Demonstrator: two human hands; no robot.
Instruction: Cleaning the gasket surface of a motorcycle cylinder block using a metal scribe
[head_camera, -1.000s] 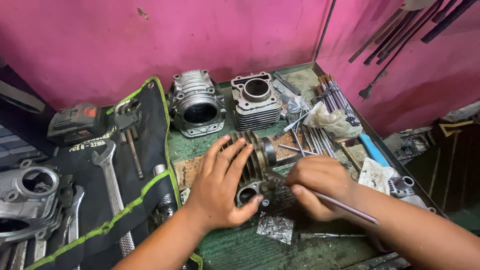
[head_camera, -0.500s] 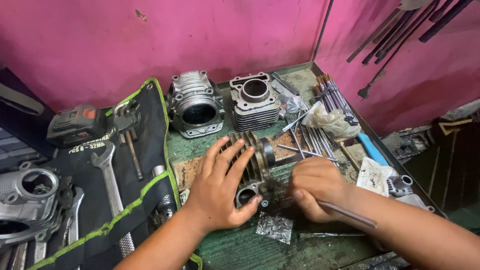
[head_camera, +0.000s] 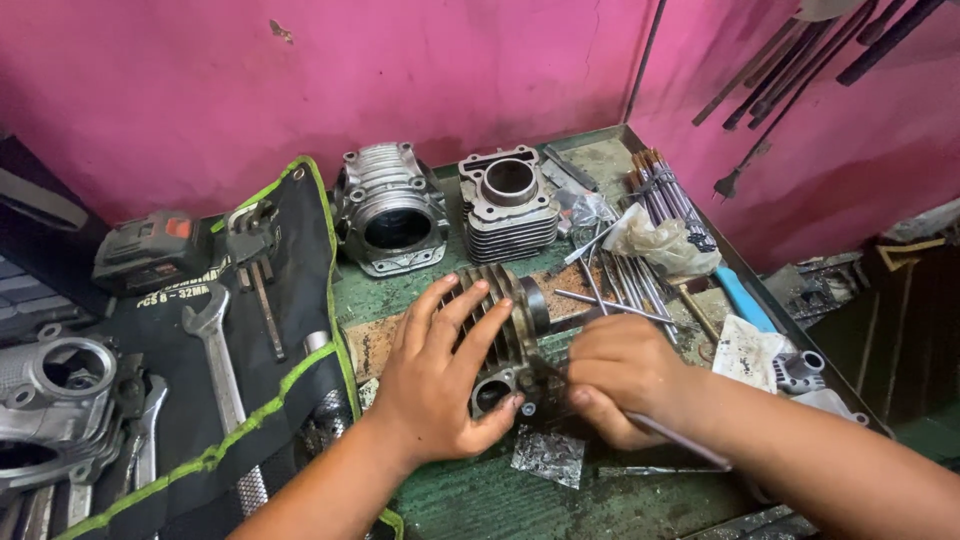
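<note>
A finned metal engine cylinder lies on its side in the middle of the green workbench. My left hand rests flat over its fins and holds it down, fingers spread. My right hand is closed around a thin metal rod-like tool and its tip meets the cylinder's near end. The tool's working end is hidden by my fingers.
Two more engine cylinders stand at the back. A black tool roll with wrenches lies left, beside a crankcase part and a battery pack. Thin rods, a plastic bag and a foil scrap lie nearby.
My right hand has shifted slightly left toward the cylinder's end with the tool. My left hand stays pressed on the fins.
</note>
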